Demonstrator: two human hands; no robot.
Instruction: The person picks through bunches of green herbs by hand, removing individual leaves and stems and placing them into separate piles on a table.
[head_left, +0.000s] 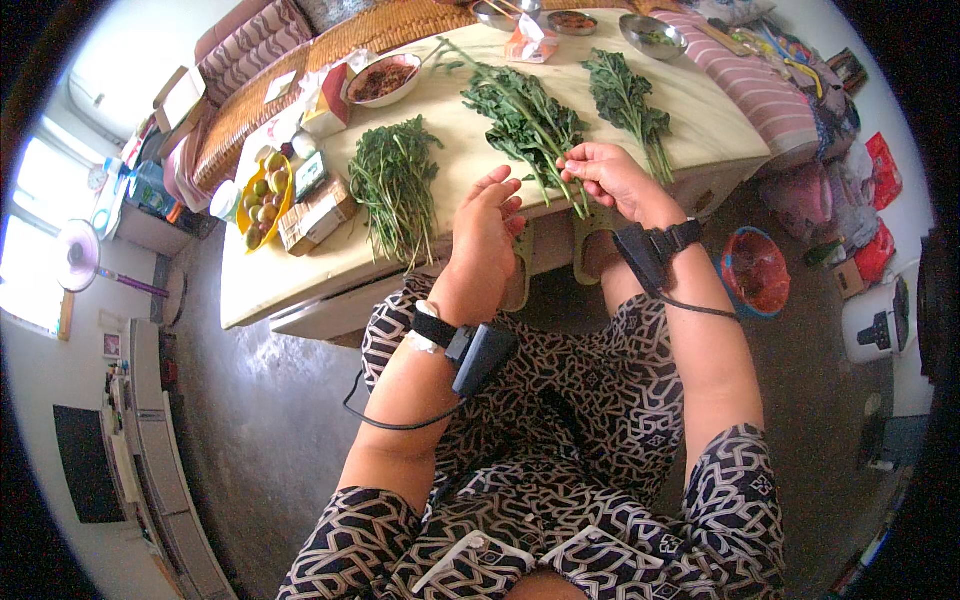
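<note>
My right hand (613, 178) pinches the lower end of a long green leafy stem (504, 96). The stem slants away over a middle pile of leafy greens (510, 139), whose cut ends point towards me. My left hand (480, 251) hovers near the table's front edge, palm turned inward, fingers apart and holding nothing. To its left lies a bunch of thin-stemmed greens (394, 176) that overhangs the edge. A smaller bunch of broad-leaved greens (628, 101) lies beyond my right hand. All of them rest on a pale marble-patterned table (457, 142).
A bowl of dark reddish food (385, 79), a tissue pack (531, 46) and a metal bowl (652, 37) stand farther back. A yellow fruit basket (283, 211) and a cardboard box (319, 217) sit at left. On the floor at right is a red-lined bin (756, 266).
</note>
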